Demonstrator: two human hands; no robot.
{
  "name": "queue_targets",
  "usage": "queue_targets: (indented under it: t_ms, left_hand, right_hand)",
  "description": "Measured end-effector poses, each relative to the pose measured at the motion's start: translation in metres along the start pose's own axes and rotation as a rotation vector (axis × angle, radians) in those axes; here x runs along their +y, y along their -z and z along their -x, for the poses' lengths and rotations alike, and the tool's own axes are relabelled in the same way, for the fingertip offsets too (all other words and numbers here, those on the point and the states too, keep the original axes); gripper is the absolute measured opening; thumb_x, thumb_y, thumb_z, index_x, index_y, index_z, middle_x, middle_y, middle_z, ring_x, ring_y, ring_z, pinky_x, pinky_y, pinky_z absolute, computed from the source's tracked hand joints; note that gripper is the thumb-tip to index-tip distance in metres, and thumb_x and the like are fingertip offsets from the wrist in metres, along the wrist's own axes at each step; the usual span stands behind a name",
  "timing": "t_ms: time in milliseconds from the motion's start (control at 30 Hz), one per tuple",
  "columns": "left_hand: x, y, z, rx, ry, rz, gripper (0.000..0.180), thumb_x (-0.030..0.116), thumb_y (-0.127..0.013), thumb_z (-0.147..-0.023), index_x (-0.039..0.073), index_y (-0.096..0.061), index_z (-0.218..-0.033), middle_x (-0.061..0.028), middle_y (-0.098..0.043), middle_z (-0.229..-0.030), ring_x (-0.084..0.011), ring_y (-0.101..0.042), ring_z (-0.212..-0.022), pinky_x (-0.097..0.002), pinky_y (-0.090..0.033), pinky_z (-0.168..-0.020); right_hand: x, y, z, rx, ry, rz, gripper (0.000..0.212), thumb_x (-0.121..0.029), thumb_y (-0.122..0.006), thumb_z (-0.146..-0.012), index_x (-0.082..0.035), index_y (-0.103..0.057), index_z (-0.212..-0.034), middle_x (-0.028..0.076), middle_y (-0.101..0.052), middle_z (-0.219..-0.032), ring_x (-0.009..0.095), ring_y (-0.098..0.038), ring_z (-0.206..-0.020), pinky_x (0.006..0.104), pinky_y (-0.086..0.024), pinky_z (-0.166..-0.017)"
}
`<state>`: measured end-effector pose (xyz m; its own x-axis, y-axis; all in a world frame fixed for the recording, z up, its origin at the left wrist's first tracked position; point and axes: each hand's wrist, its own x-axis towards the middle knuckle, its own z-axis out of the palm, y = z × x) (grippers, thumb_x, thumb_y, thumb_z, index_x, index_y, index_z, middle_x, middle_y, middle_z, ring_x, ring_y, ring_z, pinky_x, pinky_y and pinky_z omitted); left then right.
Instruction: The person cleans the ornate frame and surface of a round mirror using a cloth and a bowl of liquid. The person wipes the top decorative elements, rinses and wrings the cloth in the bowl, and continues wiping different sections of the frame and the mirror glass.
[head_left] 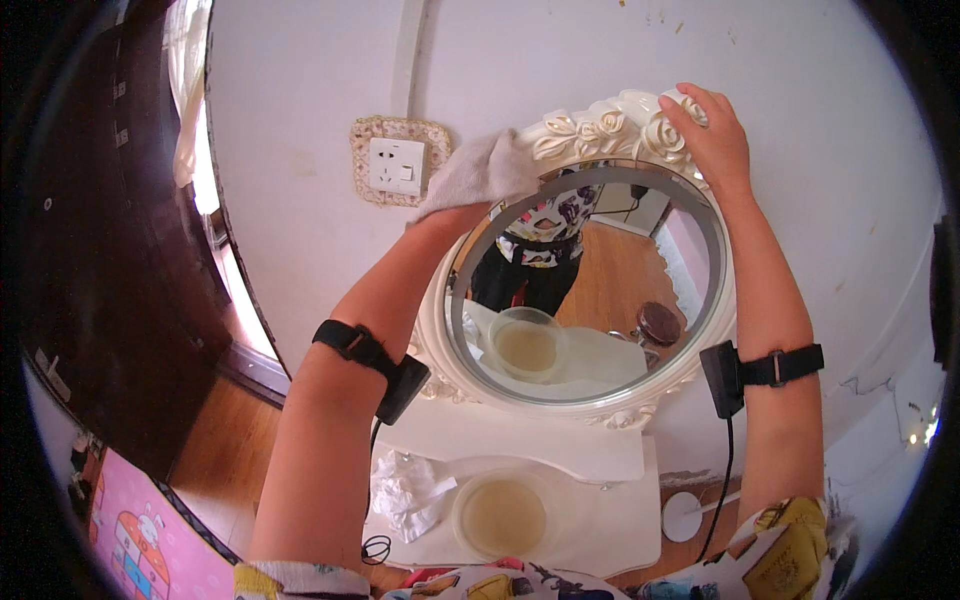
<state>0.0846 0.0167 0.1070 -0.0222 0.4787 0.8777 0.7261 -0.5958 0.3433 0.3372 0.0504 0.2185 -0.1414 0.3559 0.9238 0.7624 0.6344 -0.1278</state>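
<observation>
An oval mirror point(640, 255) in a cream frame point(600, 128) with carved roses and leaves stands upright against the wall. My right hand point(715, 135) grips the frame's upper right edge, its thumb and fingers curled round a carved rose. On the frame's upper left lies my left hand point(485, 172), covered down to the wrist by a pale grey-pink cloth that looks worn like a mitt. That cloth hides the left fingers. The glass reflects a patterned top, dark trousers, a round stool and the basin.
Below the mirror, a cream dresser top point(620, 500) holds a translucent basin point(500, 515) of cloudy water and a heap of crumpled white tissue point(408, 492). A wall socket point(397, 165) sits left of the mirror. Cables hang from straps on both forearms. A dark door point(110, 200) stands at far left.
</observation>
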Motion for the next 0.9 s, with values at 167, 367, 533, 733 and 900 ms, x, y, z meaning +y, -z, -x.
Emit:
queue_targets:
  t_ms: [167,367,533,733,900]
  left_hand:
    - [-0.017,0.014,0.037,0.057,0.019,-0.040,0.038,0.033,-0.050,-0.077,0.009,-0.051,-0.106,-0.0193,-0.057,-0.099,-0.0362,-0.053,-0.096,-0.0392,-0.042,-0.083]
    - [0.028,0.027,0.019,-0.278,0.458,-0.466,0.044,0.029,-0.054,-0.065,0.009,-0.054,-0.104,-0.0184,-0.060,-0.092,-0.0352,-0.057,-0.089,-0.0424,-0.045,-0.073]
    - [0.092,0.013,-0.032,-0.331,0.391,-0.386,0.047,0.023,-0.058,-0.057,0.007,-0.055,-0.101,-0.0163,-0.060,-0.095,-0.0352,-0.057,-0.091,-0.0406,-0.046,-0.069]
    - [0.061,-0.022,-0.036,-0.164,0.106,-0.503,0.041,0.028,-0.062,-0.057,0.007,-0.053,-0.092,-0.0154,-0.058,-0.095,-0.0326,-0.057,-0.089,-0.0403,-0.047,-0.073]
    - [0.029,-0.030,-0.028,0.251,-0.185,-0.324,0.030,0.027,-0.059,-0.065,0.010,-0.055,-0.090,-0.0153,-0.058,-0.088,-0.0334,-0.056,-0.087,-0.0418,-0.044,-0.073]
  right_hand:
    - [-0.006,0.003,0.000,-0.031,-0.023,0.027,0.052,-0.051,-0.056,-0.073,-0.013,-0.057,-0.108,0.008,-0.051,-0.112,0.026,-0.052,-0.102,0.0364,-0.040,-0.085]
    - [-0.007,0.003,0.002,-0.020,-0.035,0.001,0.053,-0.052,-0.056,-0.072,-0.013,-0.057,-0.108,0.007,-0.051,-0.111,0.025,-0.052,-0.101,0.0371,-0.041,-0.084]
    - [-0.003,0.006,0.004,-0.024,-0.027,0.017,0.054,-0.053,-0.056,-0.072,-0.013,-0.057,-0.108,0.007,-0.052,-0.110,0.026,-0.053,-0.100,0.0371,-0.041,-0.083]
    - [0.007,-0.006,0.000,0.019,0.026,0.031,0.054,-0.055,-0.057,-0.071,-0.013,-0.058,-0.106,0.007,-0.054,-0.105,0.026,-0.054,-0.097,0.0369,-0.042,-0.081]
    - [-0.021,0.006,0.004,0.112,0.032,-0.019,0.039,-0.033,-0.062,-0.073,-0.002,-0.061,-0.097,0.013,-0.057,-0.096,0.027,-0.055,-0.090,0.0319,-0.042,-0.078]
